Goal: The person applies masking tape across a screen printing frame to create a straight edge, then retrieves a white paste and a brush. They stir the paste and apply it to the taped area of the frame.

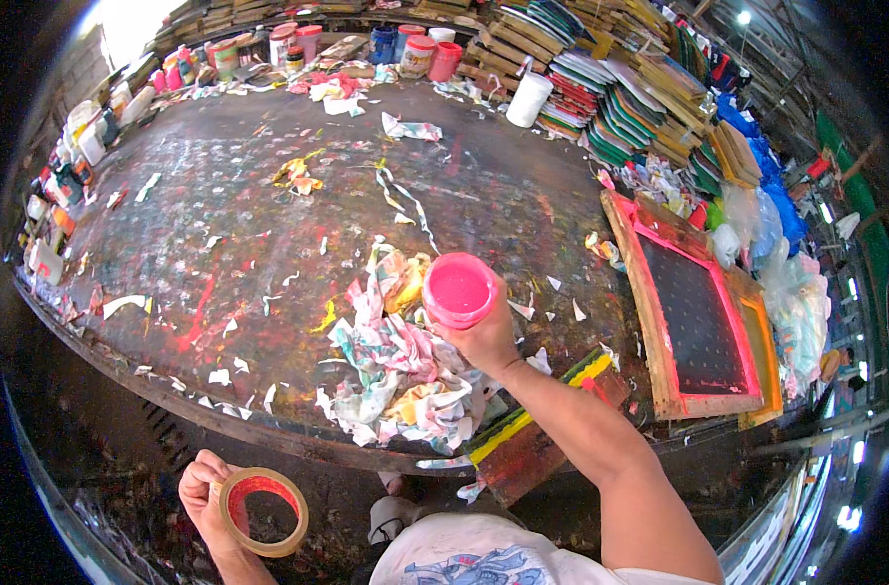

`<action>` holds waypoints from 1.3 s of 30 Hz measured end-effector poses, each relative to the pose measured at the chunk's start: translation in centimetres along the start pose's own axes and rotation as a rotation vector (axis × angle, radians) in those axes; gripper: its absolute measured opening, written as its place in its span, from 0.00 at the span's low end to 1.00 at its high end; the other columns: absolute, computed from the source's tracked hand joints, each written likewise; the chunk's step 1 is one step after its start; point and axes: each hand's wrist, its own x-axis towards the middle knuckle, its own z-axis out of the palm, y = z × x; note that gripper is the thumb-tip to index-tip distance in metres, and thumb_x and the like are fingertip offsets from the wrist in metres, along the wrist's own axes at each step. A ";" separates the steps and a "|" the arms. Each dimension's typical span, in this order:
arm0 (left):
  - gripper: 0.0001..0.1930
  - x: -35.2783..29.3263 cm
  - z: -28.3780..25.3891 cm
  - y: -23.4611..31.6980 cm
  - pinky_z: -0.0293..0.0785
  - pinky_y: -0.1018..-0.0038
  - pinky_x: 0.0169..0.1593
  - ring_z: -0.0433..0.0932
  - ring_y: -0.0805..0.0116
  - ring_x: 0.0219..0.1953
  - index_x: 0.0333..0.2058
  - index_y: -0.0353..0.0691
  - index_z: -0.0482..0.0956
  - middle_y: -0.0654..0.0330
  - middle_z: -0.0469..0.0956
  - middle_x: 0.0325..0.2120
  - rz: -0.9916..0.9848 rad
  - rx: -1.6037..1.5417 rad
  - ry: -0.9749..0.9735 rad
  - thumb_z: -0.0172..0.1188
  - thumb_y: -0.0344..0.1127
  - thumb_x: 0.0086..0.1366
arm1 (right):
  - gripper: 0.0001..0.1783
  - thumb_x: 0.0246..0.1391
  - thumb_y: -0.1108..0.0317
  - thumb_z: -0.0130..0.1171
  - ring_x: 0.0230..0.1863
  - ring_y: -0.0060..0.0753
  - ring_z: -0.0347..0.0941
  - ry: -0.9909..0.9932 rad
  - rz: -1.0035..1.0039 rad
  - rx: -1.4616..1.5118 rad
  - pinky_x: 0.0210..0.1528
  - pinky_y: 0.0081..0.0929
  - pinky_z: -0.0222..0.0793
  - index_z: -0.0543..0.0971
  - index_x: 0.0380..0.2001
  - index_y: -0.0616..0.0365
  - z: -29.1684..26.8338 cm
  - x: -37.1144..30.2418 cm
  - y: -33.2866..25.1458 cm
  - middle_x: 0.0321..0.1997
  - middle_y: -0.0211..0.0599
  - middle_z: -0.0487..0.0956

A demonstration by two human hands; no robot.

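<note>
The right hand [491,341] grips a tub [448,310] holding pink paint [460,289].

A: What covers the trunk?
B: A white shirt [561,554], rounded over the front and bearing a printed drawing [483,567] in blue outline and paler blue fill.
A: And the arms?
B: The right sleeve [649,577], white, is short and ends above the elbow. The right forearm [573,409], left forearm [242,565], right hand [489,336] and left hand [209,492] are bare.
A: Below the shirt?
B: Pale greyish cloth [394,515], partly hidden; its cut is unclear.
</note>
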 end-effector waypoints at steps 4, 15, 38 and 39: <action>0.13 0.3 1.2 0.6 0.85 0.73 0.38 0.81 0.70 0.31 0.34 0.37 0.75 0.60 0.73 0.34 0.028 -0.046 -0.063 0.73 0.31 0.73 | 0.53 0.44 0.63 0.89 0.68 0.45 0.77 0.095 -0.056 -0.087 0.72 0.42 0.72 0.68 0.70 0.58 -2.0 -0.3 -1.5 0.66 0.45 0.77; 0.15 -6.5 18.2 -0.3 0.84 0.72 0.35 0.81 0.67 0.30 0.32 0.36 0.74 0.60 0.73 0.32 -0.005 -0.127 -0.448 0.74 0.32 0.71 | 0.60 0.41 0.59 0.89 0.72 0.43 0.73 0.330 -0.110 0.076 0.77 0.43 0.67 0.65 0.74 0.62 -24.0 -8.9 -7.5 0.71 0.46 0.74; 0.11 -49.4 83.6 -20.3 0.84 0.67 0.48 0.87 0.63 0.40 0.36 0.32 0.84 0.55 0.80 0.38 -0.176 -0.119 -1.600 0.74 0.33 0.72 | 0.52 0.35 0.71 0.89 0.63 0.39 0.80 1.542 0.348 -0.598 0.69 0.37 0.75 0.73 0.66 0.61 -91.4 -65.3 -2.2 0.62 0.42 0.83; 0.11 -51.0 86.5 -21.8 0.84 0.67 0.48 0.87 0.63 0.40 0.36 0.31 0.84 0.55 0.80 0.39 -0.196 -0.134 -1.622 0.74 0.33 0.73 | 0.51 0.35 0.72 0.89 0.62 0.38 0.80 1.571 0.368 -0.585 0.68 0.37 0.75 0.73 0.65 0.61 -93.9 -66.7 -1.5 0.61 0.42 0.83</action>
